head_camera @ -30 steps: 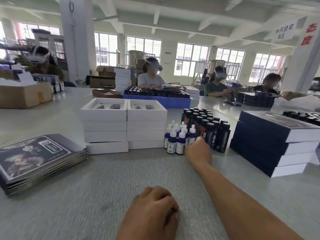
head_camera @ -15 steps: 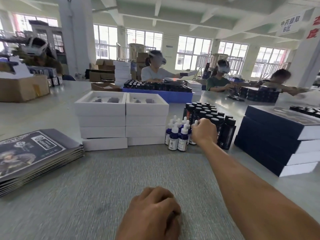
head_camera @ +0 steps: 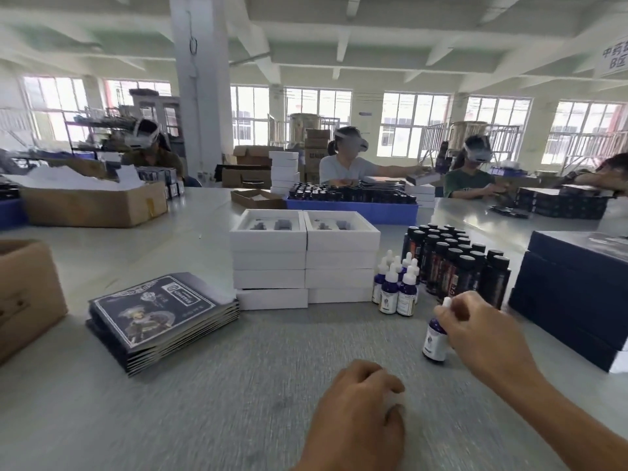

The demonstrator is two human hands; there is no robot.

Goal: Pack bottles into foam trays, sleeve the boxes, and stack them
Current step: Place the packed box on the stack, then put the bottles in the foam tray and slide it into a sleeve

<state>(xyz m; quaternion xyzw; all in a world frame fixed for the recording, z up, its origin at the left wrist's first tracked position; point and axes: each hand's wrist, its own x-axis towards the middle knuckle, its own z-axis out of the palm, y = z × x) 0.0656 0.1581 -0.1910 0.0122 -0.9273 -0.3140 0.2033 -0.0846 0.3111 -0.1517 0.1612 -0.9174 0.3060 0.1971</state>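
Note:
My right hand point(head_camera: 475, 331) grips a small blue dropper bottle point(head_camera: 435, 338) with a white cap, held upright just above the table, nearer to me than the other bottles. My left hand point(head_camera: 360, 402) rests on the grey mat as a loose fist and holds nothing. Several blue dropper bottles point(head_camera: 396, 287) stand in a cluster beside several taller black bottles point(head_camera: 455, 263). Two stacks of white foam trays point(head_camera: 304, 263) stand side by side behind the mat. A pile of flat dark printed sleeves point(head_camera: 159, 314) lies at the left. Sleeved dark blue boxes point(head_camera: 574, 290) are stacked at the right.
A cardboard box point(head_camera: 27, 294) sits at the left edge, another with white paper point(head_camera: 91, 205) further back. A blue crate of dark bottles point(head_camera: 353, 202) stands behind the trays. Several people work at the far side of the table.
My right hand reached to the dropper bottles, took one, and drew it back toward me. My left hand stayed put. The camera turned left.

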